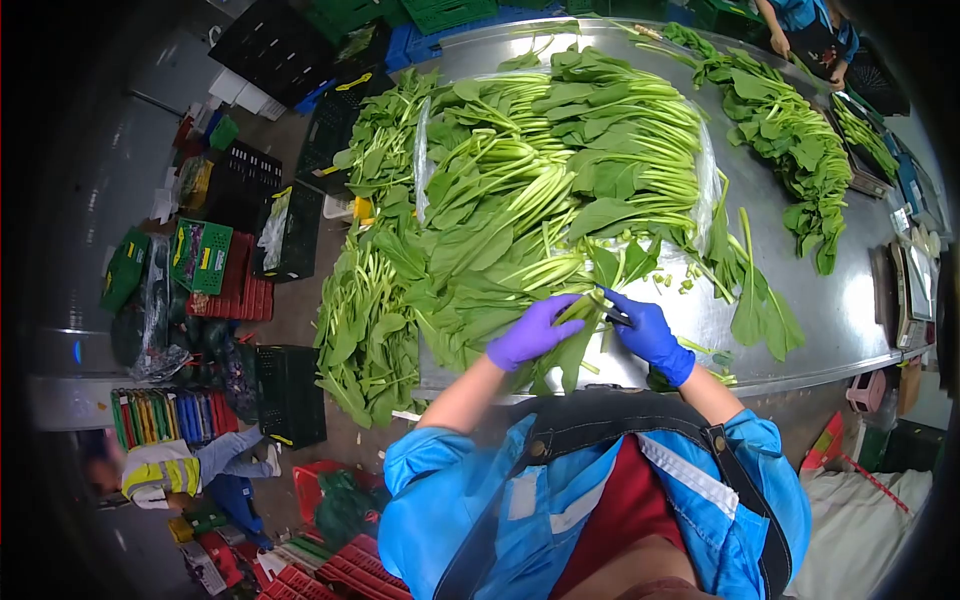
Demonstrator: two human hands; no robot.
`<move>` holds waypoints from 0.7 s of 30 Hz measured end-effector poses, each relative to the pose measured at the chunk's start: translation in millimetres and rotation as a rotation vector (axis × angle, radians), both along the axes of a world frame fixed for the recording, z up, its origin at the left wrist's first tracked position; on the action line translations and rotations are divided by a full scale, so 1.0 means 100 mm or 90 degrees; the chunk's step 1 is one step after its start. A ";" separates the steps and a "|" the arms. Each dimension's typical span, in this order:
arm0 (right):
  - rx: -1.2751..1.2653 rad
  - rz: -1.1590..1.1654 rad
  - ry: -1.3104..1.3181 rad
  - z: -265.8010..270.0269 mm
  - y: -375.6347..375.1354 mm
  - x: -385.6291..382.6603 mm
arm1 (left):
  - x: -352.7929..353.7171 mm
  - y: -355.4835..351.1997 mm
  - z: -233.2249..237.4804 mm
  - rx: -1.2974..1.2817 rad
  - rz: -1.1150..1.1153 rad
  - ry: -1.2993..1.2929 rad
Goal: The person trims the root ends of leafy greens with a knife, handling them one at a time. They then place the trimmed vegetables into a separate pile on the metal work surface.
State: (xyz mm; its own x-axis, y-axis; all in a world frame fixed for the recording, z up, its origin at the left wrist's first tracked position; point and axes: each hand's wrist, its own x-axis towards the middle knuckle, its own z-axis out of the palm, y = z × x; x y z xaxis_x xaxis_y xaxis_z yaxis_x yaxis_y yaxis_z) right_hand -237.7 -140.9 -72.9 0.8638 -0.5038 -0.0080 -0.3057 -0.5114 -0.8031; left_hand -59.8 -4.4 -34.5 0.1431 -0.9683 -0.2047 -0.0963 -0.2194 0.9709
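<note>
My left hand (pixel 535 333), in a purple glove, is closed around a stalk of leafy greens (pixel 575 352) near the front edge of the metal table (pixel 780 372). Just right of it, my right hand (pixel 652 338), gloved in blue-violet, grips a small knife (pixel 617 316) with its tip close to the stalk. Beyond both hands lies a large pile of leafy greens (pixel 620 150), stalks mostly pointing right. Short cut stem pieces (pixel 686 285) are scattered on the bare metal to the right of the pile.
More greens (pixel 365 335) hang over the table's left side. Another row of greens (pixel 795 150) lies toward the far right, where a co-worker's hands (pixel 780 42) show. Crates (pixel 290 230) stand on the floor at left. A person in a yellow vest (pixel 160 475) is at lower left.
</note>
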 end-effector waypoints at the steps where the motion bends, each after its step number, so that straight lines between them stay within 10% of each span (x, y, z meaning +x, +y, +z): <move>1: -0.050 0.021 0.009 0.14 0.04 0.08 | -0.02 0.01 0.03 0.003 0.000 -0.001; 7: -0.182 0.047 0.063 -0.20 -0.11 0.02 | -0.03 0.12 0.05 0.019 -0.064 -0.076; 16: 0.249 0.052 -0.048 0.29 0.03 0.01 | -0.01 0.06 -0.01 0.087 -0.043 0.178; 19: 0.353 -0.027 0.067 -0.11 -0.02 -0.08 | 0.18 0.09 -0.23 0.260 -0.045 0.049; 21: 0.366 -0.029 0.100 0.03 -0.01 -0.12 | 0.10 0.18 -0.53 -0.173 0.099 -0.506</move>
